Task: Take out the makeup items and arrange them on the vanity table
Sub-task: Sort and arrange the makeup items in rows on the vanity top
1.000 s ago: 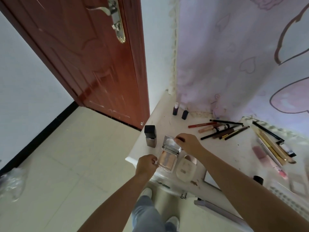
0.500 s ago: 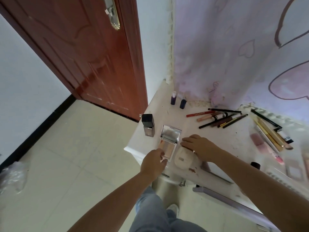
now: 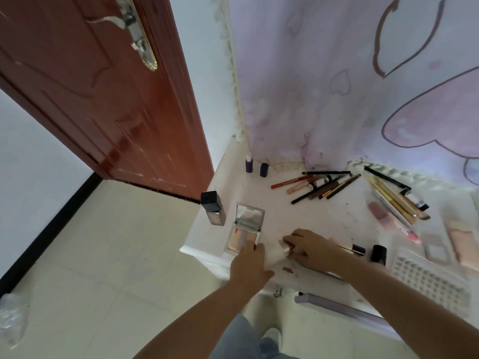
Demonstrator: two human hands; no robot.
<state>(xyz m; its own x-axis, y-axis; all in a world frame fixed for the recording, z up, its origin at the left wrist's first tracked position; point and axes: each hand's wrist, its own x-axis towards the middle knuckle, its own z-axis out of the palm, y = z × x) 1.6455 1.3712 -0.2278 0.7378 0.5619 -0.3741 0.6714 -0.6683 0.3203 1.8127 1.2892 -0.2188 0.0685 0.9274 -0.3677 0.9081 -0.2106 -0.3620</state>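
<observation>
my right hand (image 3: 309,248) fingers are clamped on a small bottle (image 3: 281,251); left hand (image 3: 250,265) fingers together, touching the open compact (image 3: 246,229) just left of it

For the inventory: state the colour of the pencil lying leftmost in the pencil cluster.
Red pencil, with dark lettering; head view.

A square mirrored compact palette (image 3: 246,229) lies open near the white worktop's (image 3: 324,216) left front corner, lid raised, just beside an upright dark rectangular foundation bottle (image 3: 213,208). Slim pencils and liners (image 3: 324,183) fan out further back; two small dark bottles (image 3: 256,167) stand behind.
</observation>
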